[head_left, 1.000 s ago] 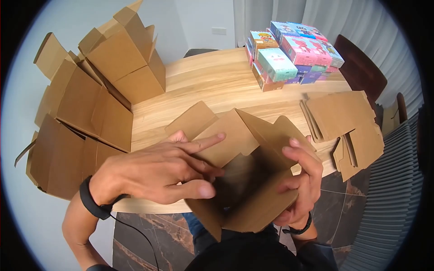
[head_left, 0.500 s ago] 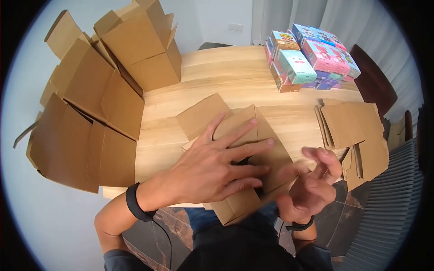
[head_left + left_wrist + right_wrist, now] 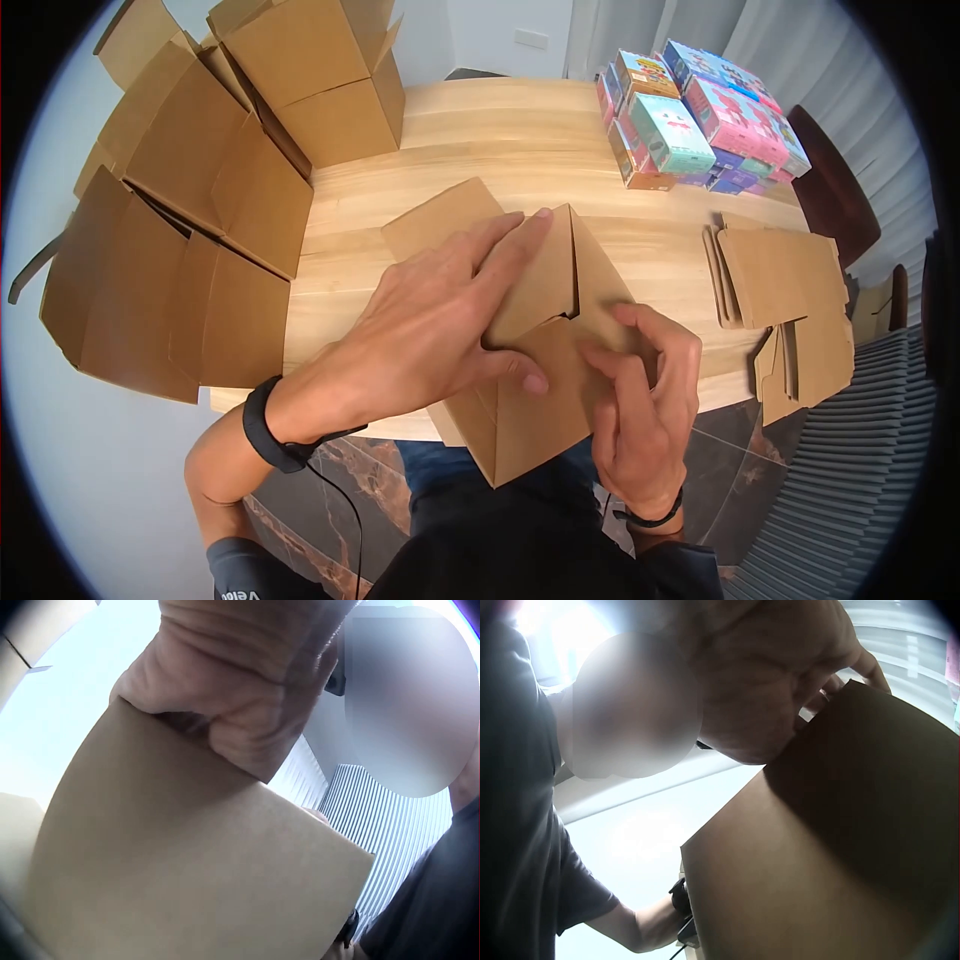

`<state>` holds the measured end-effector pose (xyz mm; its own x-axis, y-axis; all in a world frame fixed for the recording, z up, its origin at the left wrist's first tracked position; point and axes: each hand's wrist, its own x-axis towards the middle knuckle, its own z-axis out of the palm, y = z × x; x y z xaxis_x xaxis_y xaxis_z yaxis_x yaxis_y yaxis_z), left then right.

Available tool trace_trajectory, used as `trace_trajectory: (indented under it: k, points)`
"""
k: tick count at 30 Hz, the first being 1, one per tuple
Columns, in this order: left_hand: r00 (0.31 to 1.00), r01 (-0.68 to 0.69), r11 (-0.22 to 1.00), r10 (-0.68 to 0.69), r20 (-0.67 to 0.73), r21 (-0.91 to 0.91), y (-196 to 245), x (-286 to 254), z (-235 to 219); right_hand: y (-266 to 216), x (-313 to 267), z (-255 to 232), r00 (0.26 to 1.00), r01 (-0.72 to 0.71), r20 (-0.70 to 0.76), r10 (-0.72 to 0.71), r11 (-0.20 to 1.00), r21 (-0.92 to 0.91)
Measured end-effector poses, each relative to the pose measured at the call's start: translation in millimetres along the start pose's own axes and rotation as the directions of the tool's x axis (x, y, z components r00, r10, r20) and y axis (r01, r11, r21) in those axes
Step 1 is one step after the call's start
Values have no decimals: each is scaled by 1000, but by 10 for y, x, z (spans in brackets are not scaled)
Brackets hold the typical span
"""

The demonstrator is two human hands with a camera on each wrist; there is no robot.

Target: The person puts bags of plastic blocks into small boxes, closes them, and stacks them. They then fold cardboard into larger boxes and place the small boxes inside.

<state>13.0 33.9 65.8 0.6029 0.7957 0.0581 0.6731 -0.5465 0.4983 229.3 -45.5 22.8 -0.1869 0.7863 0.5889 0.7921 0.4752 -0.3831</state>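
A brown cardboard box with folded-in top flaps sits at the near middle of the pale wood-grain desk, its near corner jutting past the near edge. A long flap sticks out from its far left side. The left hand lies across the top from the left, fingers extended toward the far corner, thumb resting on the near flap. The right hand, at the box's right side, has bent fingers touching the top; whether it grips the cardboard I cannot tell. Tall brown cardboard boxes with raised flaps stand along the left. Small glossy printed cartons in pink, blue and mint are stacked far right; nearer on the right lie folded-flat brown cardboard pieces.
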Motion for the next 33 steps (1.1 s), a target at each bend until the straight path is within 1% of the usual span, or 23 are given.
trace_trajectory:
  k: [5, 8, 10, 11, 12, 13, 14, 15, 16, 17, 18, 20, 21, 22, 24, 25, 26, 27, 28, 30, 31, 32, 33]
  points:
    - [992, 106, 992, -110, 54, 63, 89, 5, -36, -27, -49, 27, 998, -57, -19, 56, 997, -45]
    - [992, 7, 1000, -9, -122, -20, -57, -105, 30, 77, -95, 98, 993, -104, -57, 106, 994, 42]
    - [883, 32, 972, -137, -449, -234, -192, -298, 83, 139, -121, 93, 983, -129, -113, 142, 984, 120]
    - [882, 29, 974, -131, -452, -226, -194, -387, 99, 184, -149, 53, 967, -220, -44, 249, 913, 343]
    - [821, 141, 870, -370, -434, -473, -176, -499, 129, 243, -170, 11, 942, -306, 51, 333, 784, 540]
    - [730, 221, 690, -586, -352, -689, -179, -619, 157, 325, -180, -38, 930, -363, 156, 333, 760, 539]
    - [768, 321, 647, -605, -209, -692, -285, -731, 195, 345, -154, -125, 934, -351, 150, 324, 760, 548]
    - [783, 363, 507, -620, -38, -782, -172, -760, 158, 331, -80, -244, 860, -506, 373, 349, 680, 531]
    - [790, 401, 363, -603, 117, -841, -42, -760, 105, 338, -13, -258, 825, -545, 474, 307, 654, 525]
    - [834, 347, 400, -545, 84, -849, 12, -777, 72, 345, 51, -272, 780, -583, 569, 260, 632, 510]
    - [873, 290, 434, -484, 51, -853, 49, -794, 12, 306, 108, -245, 804, -543, 553, 219, 649, 533]
    - [906, 149, 562, -407, -115, -814, 54, -800, -153, 212, 161, -216, 957, -287, 217, 192, 720, 632]
    - [910, -158, 771, -129, -394, -617, -54, -745, -164, 200, 152, -119, 945, -276, 91, 314, 617, 737]
    - [883, -253, 819, -22, -470, -514, -38, -744, -134, 215, 273, -59, 991, 66, -119, 62, 547, 834]
    - [780, -420, 866, 191, -596, -272, -14, -736, -76, 309, 275, 107, 958, 259, -287, 2, 426, 867]
    - [743, -419, 791, 15, -669, -446, -14, -739, 87, 351, 199, 177, 957, 263, -290, -4, 432, 863]
    - [700, -431, 674, -170, -693, -600, -54, -750, 254, 397, 80, 246, 961, 182, -247, 124, 388, 904]
    - [705, -456, 588, -218, -675, -667, -183, -803, 415, 449, -42, 323, 948, 104, -195, 252, 332, 937]
    - [712, -456, 580, -218, -668, -675, -257, -860, 531, 545, -193, 416, 946, 98, -194, 259, 341, 935]
    - [730, -396, 399, -410, -547, -827, -384, -986, 768, 730, -482, 514, 905, -148, 91, 416, 107, 983]
    - [734, -442, 382, -366, -572, -812, -481, -1026, 866, 651, -474, 490, 848, -261, 101, 520, 244, 934]
    - [742, -428, 367, -378, -553, -826, -518, -1059, 978, 588, -431, 420, 838, -281, 113, 534, 245, 928]
    - [742, -310, 410, -460, -488, -858, -533, -1083, 1072, 524, -336, 329, 864, -342, 152, 479, 338, 877]
